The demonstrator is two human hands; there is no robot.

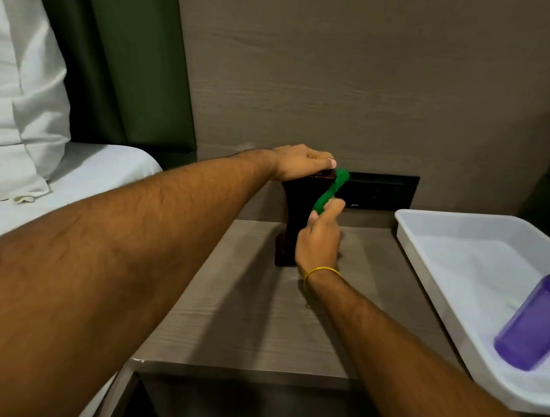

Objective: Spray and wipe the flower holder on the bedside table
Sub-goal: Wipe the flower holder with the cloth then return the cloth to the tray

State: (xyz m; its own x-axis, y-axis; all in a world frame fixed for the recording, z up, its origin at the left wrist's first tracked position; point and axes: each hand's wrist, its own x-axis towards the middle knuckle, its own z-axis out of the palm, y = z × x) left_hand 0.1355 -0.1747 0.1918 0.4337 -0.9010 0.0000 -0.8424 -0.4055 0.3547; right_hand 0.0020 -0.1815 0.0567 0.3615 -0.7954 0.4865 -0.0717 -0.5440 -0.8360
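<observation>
At the back of the bench point(250, 322), close to the wall panel, the left hand point(299, 164) is lying flat on the top of the dark flower holder point(291, 216), fingers pressed down over its rim, and is steadying it. The right hand point(319, 242) is pinching a green cloth point(330, 190) between thumb and fingers and is pushing it against the right side of the holder, near the top. The holder is standing upright, with its base on the bench and its back just beside the wall. In my judgement the wiping step is going on, and the spraying seems already done, because the purple spray bottle point(535, 331) is lying in the white tray point(434, 275) on the right. The risk is that a strong sideways push is tipping the tall, narrow holder if the left hand relaxes, or is scraping it against the black socket plate point(381, 191) behind it. To the left the bench edge is meeting the bed point(69, 183), to the right the tray is near, so the free room is mostly in front of the holder.
</observation>
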